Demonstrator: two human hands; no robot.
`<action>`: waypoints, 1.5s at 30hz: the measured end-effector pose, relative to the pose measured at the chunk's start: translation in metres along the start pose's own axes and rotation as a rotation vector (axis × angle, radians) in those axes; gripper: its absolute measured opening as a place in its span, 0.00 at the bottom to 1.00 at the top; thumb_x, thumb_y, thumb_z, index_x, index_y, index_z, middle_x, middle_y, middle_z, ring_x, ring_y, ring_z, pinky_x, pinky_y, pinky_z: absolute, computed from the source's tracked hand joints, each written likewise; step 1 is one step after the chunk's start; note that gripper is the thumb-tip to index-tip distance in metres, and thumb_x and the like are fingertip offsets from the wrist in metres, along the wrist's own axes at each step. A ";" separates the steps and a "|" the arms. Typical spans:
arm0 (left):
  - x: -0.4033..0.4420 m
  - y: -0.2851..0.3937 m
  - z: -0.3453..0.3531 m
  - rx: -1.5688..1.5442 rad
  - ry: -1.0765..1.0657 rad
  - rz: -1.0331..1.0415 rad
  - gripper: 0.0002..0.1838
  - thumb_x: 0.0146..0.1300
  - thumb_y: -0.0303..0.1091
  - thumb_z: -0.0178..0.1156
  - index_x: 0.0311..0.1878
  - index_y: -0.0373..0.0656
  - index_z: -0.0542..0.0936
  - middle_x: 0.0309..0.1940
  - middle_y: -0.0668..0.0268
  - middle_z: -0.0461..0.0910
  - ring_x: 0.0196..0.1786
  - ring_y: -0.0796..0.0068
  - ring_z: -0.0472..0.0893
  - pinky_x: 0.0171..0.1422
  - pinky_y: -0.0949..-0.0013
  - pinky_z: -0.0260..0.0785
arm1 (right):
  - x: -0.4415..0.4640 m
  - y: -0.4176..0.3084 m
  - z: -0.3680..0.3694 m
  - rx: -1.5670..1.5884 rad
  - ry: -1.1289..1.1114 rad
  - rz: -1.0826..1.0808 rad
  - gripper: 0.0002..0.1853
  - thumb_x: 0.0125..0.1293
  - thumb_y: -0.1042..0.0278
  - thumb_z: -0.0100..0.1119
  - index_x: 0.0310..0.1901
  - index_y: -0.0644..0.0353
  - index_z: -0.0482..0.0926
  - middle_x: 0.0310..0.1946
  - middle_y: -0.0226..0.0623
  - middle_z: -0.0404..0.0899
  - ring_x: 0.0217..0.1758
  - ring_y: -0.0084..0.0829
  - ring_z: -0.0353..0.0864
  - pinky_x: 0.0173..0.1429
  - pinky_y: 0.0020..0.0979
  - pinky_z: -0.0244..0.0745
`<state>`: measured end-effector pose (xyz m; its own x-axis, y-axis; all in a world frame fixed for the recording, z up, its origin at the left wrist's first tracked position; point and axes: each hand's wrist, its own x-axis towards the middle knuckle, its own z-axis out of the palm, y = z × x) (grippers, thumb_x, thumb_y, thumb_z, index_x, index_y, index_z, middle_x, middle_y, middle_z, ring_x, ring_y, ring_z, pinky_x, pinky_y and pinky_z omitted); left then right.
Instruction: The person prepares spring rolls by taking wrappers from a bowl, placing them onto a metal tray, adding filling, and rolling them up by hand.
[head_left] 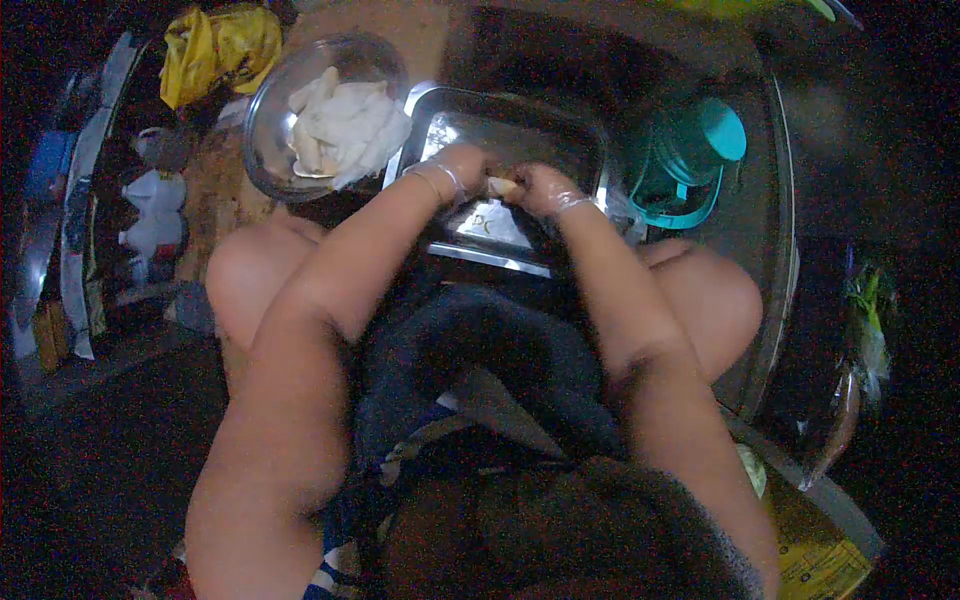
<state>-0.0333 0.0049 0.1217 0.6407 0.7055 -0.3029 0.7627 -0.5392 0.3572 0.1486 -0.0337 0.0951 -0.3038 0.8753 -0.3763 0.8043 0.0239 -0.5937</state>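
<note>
Both of my hands wear clear plastic gloves and meet over a rectangular metal tray (490, 257). A small pale piece of food (503, 188) is between them; its exact kind is not clear. My left hand (462, 168) closes on its left end, and my right hand (545, 190) pinches the right end. A few small pale bits lie on the tray bottom below. Left of the tray, a round metal bowl (262, 150) holds several whitish, long pieces (335, 125) with what looks like thin clear plastic over part of them.
To the right of the tray stands a teal plastic container (690, 150) with a handle. A yellow plastic bag (220, 52) lies at the upper left. White bottles (155, 215) stand at the left, and leafy greens (870, 320) in plastic are at the far right.
</note>
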 end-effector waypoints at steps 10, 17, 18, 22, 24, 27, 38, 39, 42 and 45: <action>-0.002 0.004 0.043 0.213 0.470 0.029 0.11 0.58 0.32 0.50 0.39 0.42 0.81 0.38 0.53 0.80 0.44 0.56 0.80 0.48 0.57 0.73 | 0.028 0.008 0.002 -0.112 0.087 0.029 0.26 0.61 0.44 0.55 0.55 0.52 0.76 0.53 0.47 0.76 0.56 0.48 0.75 0.60 0.43 0.68; -0.022 0.028 0.017 0.461 0.245 0.042 0.12 0.58 0.35 0.53 0.40 0.42 0.82 0.38 0.56 0.82 0.46 0.58 0.80 0.49 0.57 0.73 | 0.008 -0.005 -0.002 -0.176 0.009 -0.098 0.22 0.57 0.50 0.60 0.49 0.56 0.77 0.47 0.47 0.79 0.51 0.49 0.77 0.55 0.43 0.71; -0.022 0.028 0.014 0.440 0.233 0.034 0.13 0.58 0.35 0.52 0.41 0.42 0.82 0.39 0.56 0.82 0.46 0.57 0.80 0.50 0.57 0.73 | 0.009 -0.004 0.003 -0.181 0.026 -0.086 0.22 0.56 0.50 0.61 0.48 0.56 0.77 0.45 0.47 0.79 0.50 0.49 0.78 0.54 0.43 0.72; -0.012 0.021 0.015 0.254 0.084 -0.082 0.13 0.57 0.34 0.55 0.41 0.39 0.82 0.41 0.52 0.81 0.46 0.55 0.81 0.51 0.57 0.73 | 0.015 0.004 0.003 -0.133 -0.043 -0.058 0.23 0.54 0.50 0.63 0.47 0.56 0.78 0.44 0.47 0.80 0.49 0.48 0.78 0.53 0.43 0.73; -0.005 0.009 0.022 0.179 0.077 -0.015 0.13 0.55 0.37 0.58 0.38 0.38 0.83 0.41 0.51 0.81 0.46 0.54 0.81 0.51 0.58 0.73 | 0.003 -0.010 -0.009 -0.106 -0.071 -0.022 0.23 0.54 0.50 0.64 0.48 0.55 0.78 0.45 0.47 0.80 0.49 0.47 0.79 0.53 0.43 0.73; 0.027 -0.029 0.058 0.015 0.112 0.026 0.15 0.52 0.40 0.62 0.36 0.38 0.83 0.39 0.49 0.81 0.45 0.53 0.81 0.51 0.58 0.72 | -0.005 -0.013 -0.009 -0.117 -0.053 -0.016 0.24 0.54 0.49 0.64 0.49 0.54 0.78 0.47 0.46 0.79 0.50 0.47 0.78 0.54 0.42 0.72; -0.024 0.035 -0.006 0.273 0.225 0.067 0.16 0.59 0.44 0.54 0.37 0.41 0.83 0.38 0.52 0.82 0.43 0.54 0.81 0.48 0.56 0.72 | 0.011 -0.002 -0.003 -0.058 -0.062 0.072 0.25 0.59 0.42 0.58 0.51 0.52 0.79 0.52 0.46 0.76 0.56 0.47 0.75 0.59 0.40 0.68; -0.017 0.026 0.009 0.311 0.276 0.125 0.15 0.60 0.43 0.53 0.36 0.42 0.83 0.38 0.52 0.82 0.43 0.55 0.81 0.48 0.55 0.72 | 0.002 -0.015 -0.015 -0.076 -0.075 0.077 0.25 0.59 0.42 0.58 0.51 0.52 0.79 0.53 0.46 0.76 0.57 0.46 0.74 0.60 0.40 0.68; -0.004 0.011 0.038 0.395 0.400 0.156 0.13 0.60 0.39 0.51 0.35 0.43 0.83 0.39 0.53 0.82 0.44 0.56 0.81 0.48 0.54 0.72 | 0.036 0.030 -0.004 -0.095 -0.009 -0.008 0.28 0.57 0.43 0.60 0.53 0.53 0.77 0.56 0.46 0.74 0.61 0.44 0.71 0.64 0.38 0.65; 0.000 0.005 0.039 0.262 0.415 0.122 0.12 0.59 0.35 0.51 0.36 0.44 0.83 0.39 0.55 0.82 0.45 0.56 0.81 0.48 0.54 0.72 | 0.048 0.076 -0.021 0.141 0.103 -0.011 0.31 0.56 0.46 0.62 0.58 0.55 0.74 0.58 0.48 0.72 0.64 0.43 0.68 0.67 0.38 0.63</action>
<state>-0.0266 -0.0155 0.0890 0.6779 0.7248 0.1232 0.7151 -0.6889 0.1186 0.2055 0.0205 0.0466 -0.2530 0.9202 -0.2987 0.7194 -0.0275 -0.6941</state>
